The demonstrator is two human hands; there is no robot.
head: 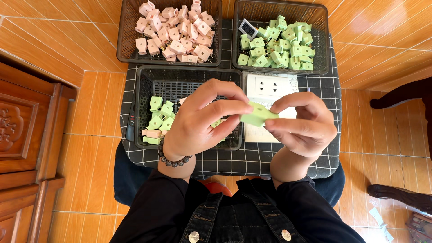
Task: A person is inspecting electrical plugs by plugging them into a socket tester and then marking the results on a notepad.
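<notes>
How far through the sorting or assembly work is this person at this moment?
Done: a small batch of green and pink pieces lies in the near basket. In hand: left hand and right hand together pinch one green piece. Left: the pink basket and green basket remain well stocked.

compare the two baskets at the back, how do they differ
The back left basket holds pink plastic pieces, heaped across nearly its whole floor. The back right basket holds green pieces, bunched in the middle with bare mesh at the right side. The right one also holds a small white device with a screen; the left has none. Both are dark mesh baskets, side by side.
</notes>
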